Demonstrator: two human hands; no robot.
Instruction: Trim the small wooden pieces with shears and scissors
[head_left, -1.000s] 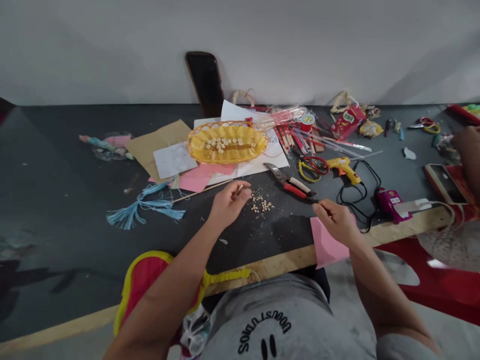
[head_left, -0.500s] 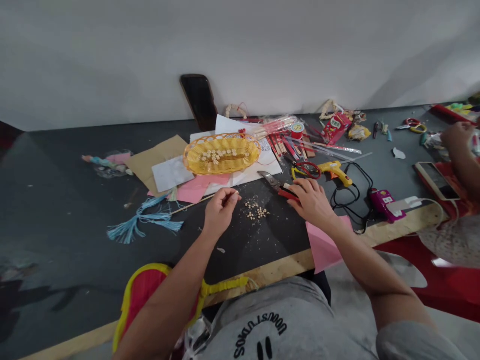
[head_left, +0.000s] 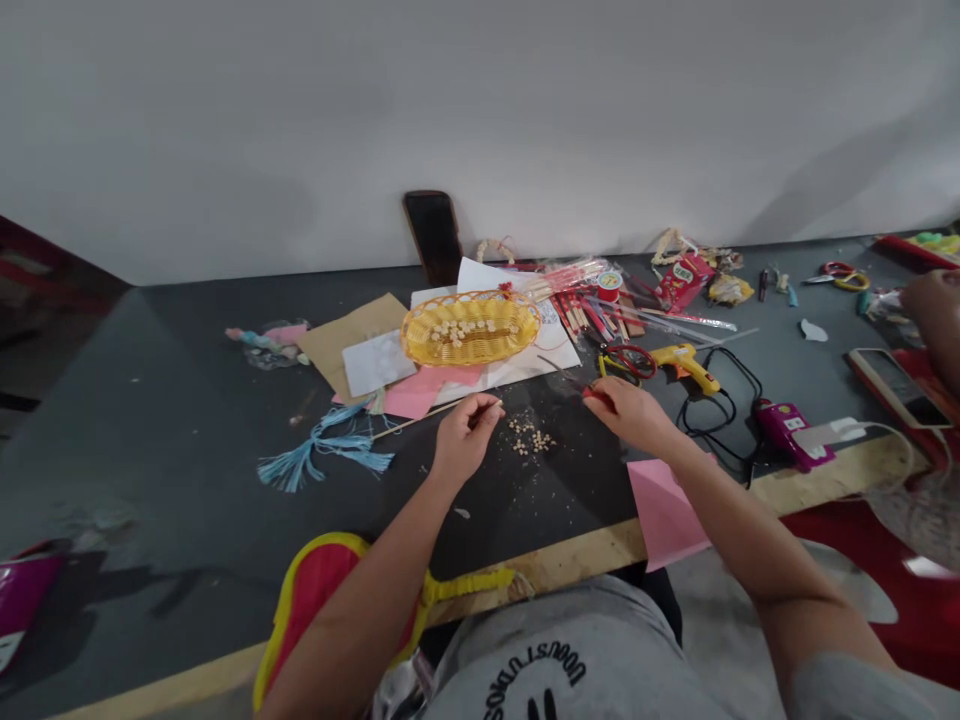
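So here's how we're sitting. Our right hand (head_left: 634, 412) has its fingers curled round the red handle of some pruning shears (head_left: 556, 366), and the blade sticks out past those fingertips, angled away from us and over to the left. Seen from here it's almost edge-on, so we can't tell how far apart the blades are.

Our left hand (head_left: 463, 440) has thumb and fingertips pinched on a small pale piece (head_left: 499, 403), with just a bit poking out on the right, toward the other hand. Its long axis is mostly hidden. We also can't tell if it's part of the thin stick (head_left: 412, 422) that runs leftward on the table from behind those same fingers.

The relation that matters, we reckon: the pale end faces right, while the blade's tip is farther from us than the left fingertips and a bit to their right, so the two are near but clearly not touching. The left fingers are closer to that tip than to the right hand. The scatter of little beads (head_left: 532, 440) lies between our hands, just right of the left fingertips and nearer them than the right fingers.
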